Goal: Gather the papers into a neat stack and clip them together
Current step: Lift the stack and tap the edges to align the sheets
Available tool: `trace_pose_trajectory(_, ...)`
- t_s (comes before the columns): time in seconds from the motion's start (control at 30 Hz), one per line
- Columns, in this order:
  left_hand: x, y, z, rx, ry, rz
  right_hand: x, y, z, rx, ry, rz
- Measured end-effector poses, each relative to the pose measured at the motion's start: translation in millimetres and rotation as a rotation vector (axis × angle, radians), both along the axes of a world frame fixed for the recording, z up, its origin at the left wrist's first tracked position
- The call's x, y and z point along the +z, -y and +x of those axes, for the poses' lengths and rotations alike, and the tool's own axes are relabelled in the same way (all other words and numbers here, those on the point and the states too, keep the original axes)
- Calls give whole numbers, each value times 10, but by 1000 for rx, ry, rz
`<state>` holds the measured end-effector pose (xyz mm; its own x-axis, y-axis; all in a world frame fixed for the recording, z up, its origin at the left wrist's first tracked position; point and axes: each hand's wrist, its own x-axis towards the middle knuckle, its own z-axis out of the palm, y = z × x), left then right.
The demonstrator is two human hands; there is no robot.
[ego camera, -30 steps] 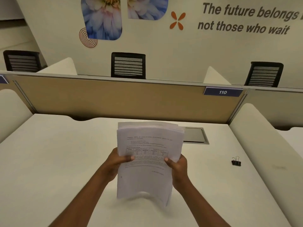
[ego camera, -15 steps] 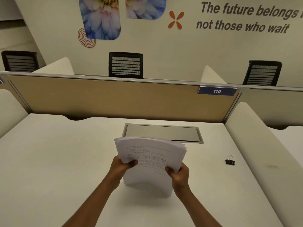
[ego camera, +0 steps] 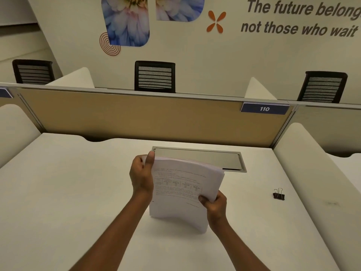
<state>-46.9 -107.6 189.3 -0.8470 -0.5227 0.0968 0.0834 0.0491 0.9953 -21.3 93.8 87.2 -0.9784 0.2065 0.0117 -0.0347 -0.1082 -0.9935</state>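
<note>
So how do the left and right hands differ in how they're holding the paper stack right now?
The left hand grips the paper stack high, at its upper left corner, thumb pointing up along the edge; the right hand grips low on the right edge, thumb laid across the printed face. The left hand sits farther from the camera, the right nearer. Both are closed on the stack, which stands on the desk with its bottom edge down, bowed.
</note>
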Motion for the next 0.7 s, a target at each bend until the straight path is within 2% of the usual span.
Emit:
trace_pose_trajectory(0.13,38,-89,-67,130,188,-186,35,1,-4,37,-3,-12)
trace_pose_trajectory(0.27,56,-140,-122,214,283,-256,25,-16,-14,35,14,-2)
trace_pose_trajectory(0.47,69,-193,-116,199,292,-273,-19,-32,10,42,28,4)
trace_pose_trajectory(0.7,-7,-137,-72,132,212,-290,-11,-3,51,42,31,-23)
